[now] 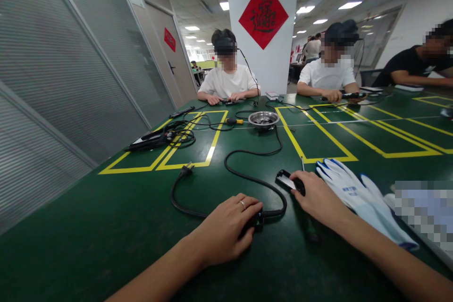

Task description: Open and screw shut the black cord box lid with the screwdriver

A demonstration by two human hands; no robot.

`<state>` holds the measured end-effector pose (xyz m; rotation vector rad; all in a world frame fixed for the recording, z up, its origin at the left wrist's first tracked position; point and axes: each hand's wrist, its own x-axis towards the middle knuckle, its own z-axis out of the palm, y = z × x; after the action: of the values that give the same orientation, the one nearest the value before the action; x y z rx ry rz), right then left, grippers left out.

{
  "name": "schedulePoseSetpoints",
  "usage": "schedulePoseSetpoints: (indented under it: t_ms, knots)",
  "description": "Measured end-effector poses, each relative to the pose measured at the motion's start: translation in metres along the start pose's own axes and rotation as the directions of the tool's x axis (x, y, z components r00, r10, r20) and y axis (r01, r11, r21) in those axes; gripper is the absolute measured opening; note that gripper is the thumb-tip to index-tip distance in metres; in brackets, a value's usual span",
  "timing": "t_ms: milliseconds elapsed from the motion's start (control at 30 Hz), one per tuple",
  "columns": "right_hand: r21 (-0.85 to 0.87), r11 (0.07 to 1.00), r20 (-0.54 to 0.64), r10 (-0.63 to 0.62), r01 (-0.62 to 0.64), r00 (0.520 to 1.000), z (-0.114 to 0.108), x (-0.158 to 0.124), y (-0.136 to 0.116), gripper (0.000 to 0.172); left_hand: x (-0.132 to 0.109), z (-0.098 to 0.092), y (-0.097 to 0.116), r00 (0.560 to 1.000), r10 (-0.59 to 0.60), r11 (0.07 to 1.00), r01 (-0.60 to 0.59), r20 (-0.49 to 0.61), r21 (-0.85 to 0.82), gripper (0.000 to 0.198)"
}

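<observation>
My left hand (235, 226) is closed over a black device with a cord, which lies on the green table (141, 226); the fingers hide most of it. The black cord (247, 177) loops away from it, and a plug (186, 170) lies to the upper left of that hand. My right hand (309, 191) grips a black casing (284, 180) with a pale inner face, held at the table surface. Beneath the right wrist lies a screwdriver with a dark green handle (312, 231), its shaft tip showing beyond the hand.
White gloves (357, 193) lie right of my right hand. Farther off are a metal bowl (264, 119), a yellow-black screwdriver (234, 121) and a heap of black cables (173, 134). Yellow tape (208, 156) marks the table. People sit across it, two holding dark objects.
</observation>
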<state>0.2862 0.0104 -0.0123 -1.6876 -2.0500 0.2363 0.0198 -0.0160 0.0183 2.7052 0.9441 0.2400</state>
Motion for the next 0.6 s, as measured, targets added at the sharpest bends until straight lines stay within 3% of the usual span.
schedulePoseSetpoints:
  t_ms: [233, 433, 600]
  knots:
    - [0.18, 0.981, -0.07, 0.08, -0.066, 0.994, 0.0, -0.005, 0.001, 0.031, -0.001, -0.001, -0.004, 0.998, -0.048, 0.996, 0.045, -0.035, -0.077, 0.052]
    - [0.318, 0.946, -0.201, 0.138, -0.068, 0.97, -0.011, -0.007, -0.01, 0.032, -0.001, 0.001, -0.007, 0.964, -0.146, 0.973, 0.099, -0.223, -0.208, 0.044]
    - [0.479, 0.875, -0.185, 0.019, 0.073, 0.982, -0.016, -0.032, -0.037, 0.031, -0.002, 0.004, -0.004, 0.914, -0.272, 0.882, 0.111, -0.302, -0.459, 0.05]
